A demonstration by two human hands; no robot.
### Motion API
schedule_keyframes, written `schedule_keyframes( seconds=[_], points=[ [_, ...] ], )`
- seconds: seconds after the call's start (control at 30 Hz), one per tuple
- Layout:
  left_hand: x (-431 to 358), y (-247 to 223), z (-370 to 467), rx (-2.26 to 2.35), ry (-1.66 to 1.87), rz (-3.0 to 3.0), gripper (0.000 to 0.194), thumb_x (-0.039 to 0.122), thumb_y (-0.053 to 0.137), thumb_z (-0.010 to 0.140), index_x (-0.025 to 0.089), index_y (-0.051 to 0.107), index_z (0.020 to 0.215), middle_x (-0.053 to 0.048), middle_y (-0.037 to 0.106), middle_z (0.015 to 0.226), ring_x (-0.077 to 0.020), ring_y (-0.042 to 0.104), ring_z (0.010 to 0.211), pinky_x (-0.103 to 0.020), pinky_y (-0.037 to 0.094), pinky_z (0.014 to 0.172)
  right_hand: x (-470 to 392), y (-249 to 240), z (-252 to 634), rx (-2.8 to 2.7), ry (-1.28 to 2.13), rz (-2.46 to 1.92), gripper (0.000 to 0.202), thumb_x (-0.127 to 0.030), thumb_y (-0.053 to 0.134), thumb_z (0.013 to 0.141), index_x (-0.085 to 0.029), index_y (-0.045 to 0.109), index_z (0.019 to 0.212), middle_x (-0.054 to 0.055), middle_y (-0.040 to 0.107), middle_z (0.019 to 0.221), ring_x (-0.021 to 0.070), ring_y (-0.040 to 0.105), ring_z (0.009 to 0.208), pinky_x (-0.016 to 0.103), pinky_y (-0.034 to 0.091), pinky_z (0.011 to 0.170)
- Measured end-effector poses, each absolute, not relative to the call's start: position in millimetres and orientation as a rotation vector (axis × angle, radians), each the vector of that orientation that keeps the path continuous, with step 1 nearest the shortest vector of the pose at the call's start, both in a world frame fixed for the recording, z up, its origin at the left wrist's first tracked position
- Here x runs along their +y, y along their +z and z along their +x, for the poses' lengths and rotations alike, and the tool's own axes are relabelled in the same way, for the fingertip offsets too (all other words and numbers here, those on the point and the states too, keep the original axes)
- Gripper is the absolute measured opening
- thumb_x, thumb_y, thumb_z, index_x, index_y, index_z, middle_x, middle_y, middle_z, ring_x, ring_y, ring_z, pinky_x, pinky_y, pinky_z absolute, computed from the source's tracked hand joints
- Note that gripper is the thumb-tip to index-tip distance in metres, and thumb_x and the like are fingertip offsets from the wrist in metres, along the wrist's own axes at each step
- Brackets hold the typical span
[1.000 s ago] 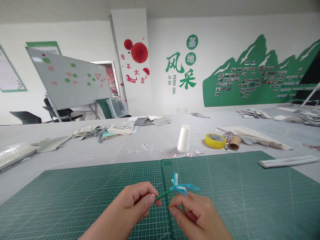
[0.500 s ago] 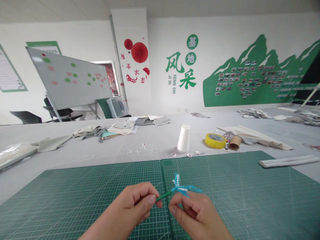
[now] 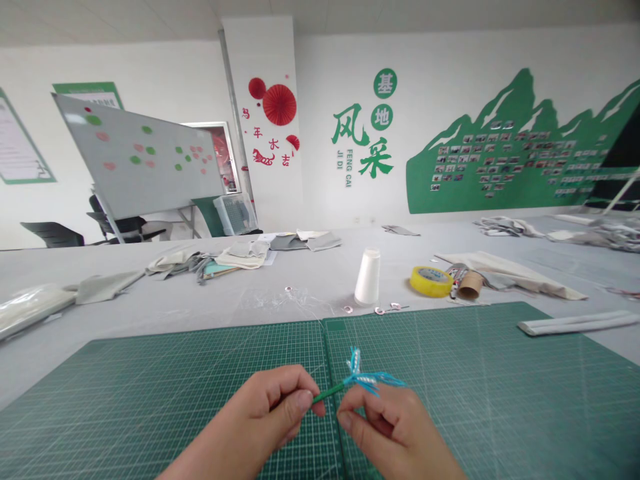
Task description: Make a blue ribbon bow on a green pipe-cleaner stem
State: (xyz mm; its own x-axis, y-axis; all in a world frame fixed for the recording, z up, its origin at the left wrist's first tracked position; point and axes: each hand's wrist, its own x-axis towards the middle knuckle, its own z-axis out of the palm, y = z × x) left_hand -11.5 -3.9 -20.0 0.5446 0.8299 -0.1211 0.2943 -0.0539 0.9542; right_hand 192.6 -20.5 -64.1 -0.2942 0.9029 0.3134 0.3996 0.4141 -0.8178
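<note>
Between thumb and fingers, my left hand (image 3: 280, 410) pinches the green stem of a small blue flower (image 3: 354, 377). The stem slants up to the right, and its blue, thread-like petals carry white, bead-like bits. My right hand (image 3: 387, 427) is just below and right of the petals, thumb and index finger pressed together; whatever they may hold is too small to make out. Some petals reach over the back of its index finger. Both hands are above the green cutting mats (image 3: 200, 360).
Beyond the mats stand a white thread cone (image 3: 368, 277), a yellow tape roll (image 3: 431, 281) and a brown cardboard roll (image 3: 470, 285). Loose clear threads (image 3: 290, 303) and grey cloth pieces (image 3: 320, 241) lie on the table. A rolled cloth strip (image 3: 577, 323) overlaps the right mat.
</note>
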Motion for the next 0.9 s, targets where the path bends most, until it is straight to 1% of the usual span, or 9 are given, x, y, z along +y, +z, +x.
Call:
schedule_keyframes(
  seconds=[0.23,0.33,0.43,0.47,0.6,0.77,0.9],
  points=[
    [-3.3,-20.0,-10.8,0.984,0.560,1.622,0.030,0.047,0.049,0.090,0.019,0.058,0.082,0.008,0.034,0.057,-0.0108,0.027,0.051,-0.023,0.023,0.048,-21.7,-64.9,192.9,-1.857,0.791,-1.126,0.022,-0.028,0.053,0.084,-0.022,0.059,0.064,-0.008,0.034,0.053,0.0113,0.035,0.049,0.025,0.024,0.048],
    [-3.1,-15.7,-9.3,1.006,0.535,1.663,0.028,0.043,0.047,0.090,0.019,0.058,0.082,0.008,0.034,0.057,-0.0114,0.027,0.052,-0.024,0.023,0.050,-22.2,-62.6,192.3,-1.847,0.848,-1.152,0.021,-0.029,0.054,0.085,-0.022,0.061,0.066,-0.009,0.027,0.050,0.0105,0.030,0.047,0.024,0.023,0.046],
    [-3.7,-10.2,-6.7,1.037,0.540,1.735,0.021,0.037,0.051,0.086,0.019,0.056,0.077,0.005,0.043,0.065,-0.0130,0.035,0.062,-0.025,0.029,0.058,-22.6,-61.0,191.8,-1.830,0.911,-1.165,0.021,-0.030,0.055,0.085,-0.022,0.059,0.067,-0.010,0.024,0.049,0.0098,0.025,0.045,0.024,0.020,0.043],
    [-4.0,-8.7,-5.9,1.047,0.540,1.735,0.020,0.037,0.053,0.084,0.019,0.054,0.075,0.005,0.043,0.067,-0.0136,0.036,0.064,-0.025,0.030,0.060,-22.6,-61.0,191.7,-1.826,0.922,-1.160,0.022,-0.030,0.055,0.085,-0.022,0.058,0.066,-0.010,0.024,0.049,0.0098,0.025,0.045,0.024,0.020,0.043],
    [-5.2,-6.6,-3.9,1.046,0.523,1.730,0.021,0.038,0.053,0.083,0.020,0.050,0.072,0.006,0.039,0.065,-0.0137,0.033,0.063,-0.026,0.028,0.059,-22.6,-62.3,190.9,-1.815,0.946,-1.143,0.024,-0.031,0.054,0.085,-0.021,0.055,0.063,-0.010,0.025,0.049,0.0097,0.025,0.046,0.024,0.020,0.045],
    [-5.0,-9.9,-4.8,1.054,0.514,1.728,0.021,0.037,0.053,0.083,0.020,0.050,0.072,0.006,0.039,0.064,-0.0137,0.032,0.062,-0.026,0.027,0.058,-23.0,-63.5,189.3,-1.749,0.978,-1.155,0.020,-0.031,0.057,0.083,-0.021,0.058,0.065,-0.010,0.023,0.051,0.0102,0.026,0.048,0.024,0.020,0.045],
    [-4.5,-11.4,-4.9,1.042,0.527,1.728,0.021,0.037,0.053,0.083,0.020,0.050,0.071,0.006,0.039,0.064,-0.0137,0.033,0.062,-0.026,0.027,0.058,-22.8,-66.9,188.5,-1.725,1.036,-1.142,0.023,-0.035,0.059,0.083,-0.022,0.057,0.064,-0.010,0.024,0.051,0.0101,0.025,0.048,0.024,0.020,0.045]
  ],
)
